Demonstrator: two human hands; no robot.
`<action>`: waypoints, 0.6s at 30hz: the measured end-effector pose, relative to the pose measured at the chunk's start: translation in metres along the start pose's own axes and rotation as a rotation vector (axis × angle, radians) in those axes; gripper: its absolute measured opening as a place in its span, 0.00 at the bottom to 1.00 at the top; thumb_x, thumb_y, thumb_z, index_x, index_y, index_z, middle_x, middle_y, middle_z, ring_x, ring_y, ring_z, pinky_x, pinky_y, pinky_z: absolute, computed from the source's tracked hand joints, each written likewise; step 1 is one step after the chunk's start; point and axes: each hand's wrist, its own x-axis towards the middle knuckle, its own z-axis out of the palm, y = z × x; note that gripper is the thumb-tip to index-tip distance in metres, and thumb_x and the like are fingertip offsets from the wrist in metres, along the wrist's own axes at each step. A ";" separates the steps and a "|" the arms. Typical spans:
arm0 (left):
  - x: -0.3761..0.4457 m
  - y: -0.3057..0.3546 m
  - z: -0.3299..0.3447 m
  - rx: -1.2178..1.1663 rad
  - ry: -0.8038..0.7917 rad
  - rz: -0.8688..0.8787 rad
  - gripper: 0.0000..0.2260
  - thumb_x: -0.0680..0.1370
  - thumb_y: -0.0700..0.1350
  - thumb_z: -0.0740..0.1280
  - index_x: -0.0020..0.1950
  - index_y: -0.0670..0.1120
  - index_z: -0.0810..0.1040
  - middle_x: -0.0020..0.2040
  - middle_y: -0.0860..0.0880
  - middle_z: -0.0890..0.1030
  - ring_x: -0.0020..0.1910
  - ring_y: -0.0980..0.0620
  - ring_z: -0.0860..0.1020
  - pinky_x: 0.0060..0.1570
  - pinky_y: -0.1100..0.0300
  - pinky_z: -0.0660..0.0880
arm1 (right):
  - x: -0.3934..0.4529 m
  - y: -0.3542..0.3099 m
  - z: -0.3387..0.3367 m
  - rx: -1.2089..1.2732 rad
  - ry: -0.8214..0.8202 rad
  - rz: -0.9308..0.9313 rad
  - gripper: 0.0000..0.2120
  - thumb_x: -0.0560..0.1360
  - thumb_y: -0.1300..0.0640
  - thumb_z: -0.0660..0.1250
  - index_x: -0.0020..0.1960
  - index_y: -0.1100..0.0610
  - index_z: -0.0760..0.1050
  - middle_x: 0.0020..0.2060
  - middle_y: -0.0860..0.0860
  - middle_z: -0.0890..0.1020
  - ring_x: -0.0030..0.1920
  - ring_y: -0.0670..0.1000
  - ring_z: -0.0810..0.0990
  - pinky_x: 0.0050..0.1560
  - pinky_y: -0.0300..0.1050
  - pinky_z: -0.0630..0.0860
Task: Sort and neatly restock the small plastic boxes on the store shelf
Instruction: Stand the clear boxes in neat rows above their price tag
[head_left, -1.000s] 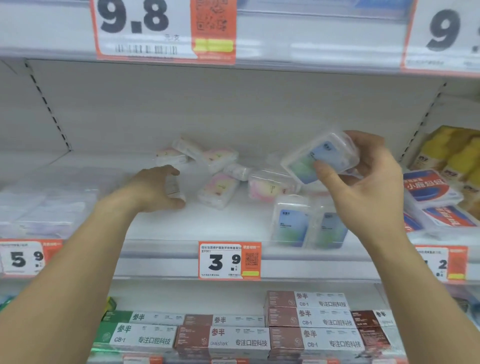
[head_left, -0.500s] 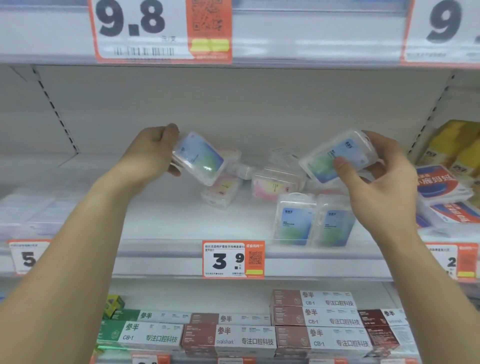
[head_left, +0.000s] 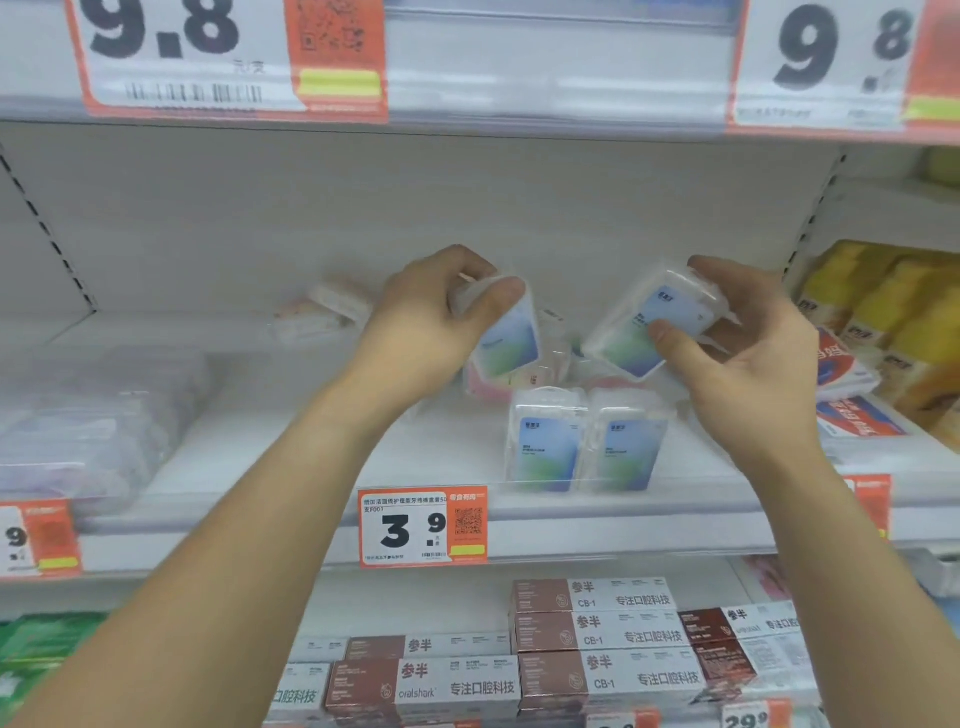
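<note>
My left hand (head_left: 436, 317) grips a clear plastic box with a blue-green label (head_left: 506, 340), held above the middle of the white shelf (head_left: 311, 457). My right hand (head_left: 748, 353) holds a second blue-green box (head_left: 652, 325), tilted, thumb across its label. Two more blue-green boxes (head_left: 587, 441) stand upright side by side at the shelf's front edge, below and between my hands. Pink-labelled boxes (head_left: 491, 382) lie loose behind them, partly hidden by my left hand. Further pale boxes (head_left: 327, 312) lie at the back left.
Clear wrapped packs (head_left: 93, 415) fill the shelf's left end. Red-and-white packs (head_left: 852, 395) and yellow boxes (head_left: 883, 312) crowd the right end. A 3.9 price tag (head_left: 422, 527) hangs on the shelf edge. Brown and white cartons (head_left: 592, 639) fill the shelf below.
My left hand picked a blue-green box up from the shelf and carried it right, towards the box in my right hand. The right hand has stayed about where it was.
</note>
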 end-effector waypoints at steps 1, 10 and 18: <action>0.000 0.002 0.007 0.014 -0.024 0.000 0.13 0.75 0.60 0.68 0.49 0.51 0.79 0.41 0.55 0.81 0.38 0.56 0.78 0.42 0.61 0.77 | 0.001 0.003 -0.003 0.002 -0.027 0.008 0.22 0.72 0.66 0.74 0.63 0.53 0.75 0.53 0.38 0.79 0.46 0.31 0.80 0.44 0.26 0.75; -0.008 0.007 0.026 0.284 -0.565 -0.069 0.17 0.75 0.65 0.61 0.46 0.53 0.79 0.41 0.59 0.77 0.42 0.61 0.75 0.40 0.64 0.69 | 0.001 0.025 -0.011 0.018 -0.546 0.292 0.12 0.76 0.52 0.69 0.58 0.52 0.81 0.55 0.47 0.85 0.52 0.39 0.82 0.51 0.30 0.74; -0.019 0.006 0.019 0.066 -0.647 -0.128 0.14 0.73 0.65 0.66 0.55 0.61 0.75 0.53 0.65 0.79 0.50 0.62 0.80 0.49 0.55 0.81 | -0.004 0.029 -0.007 -0.251 -0.595 0.336 0.23 0.71 0.29 0.63 0.56 0.44 0.78 0.50 0.40 0.82 0.54 0.43 0.79 0.53 0.44 0.73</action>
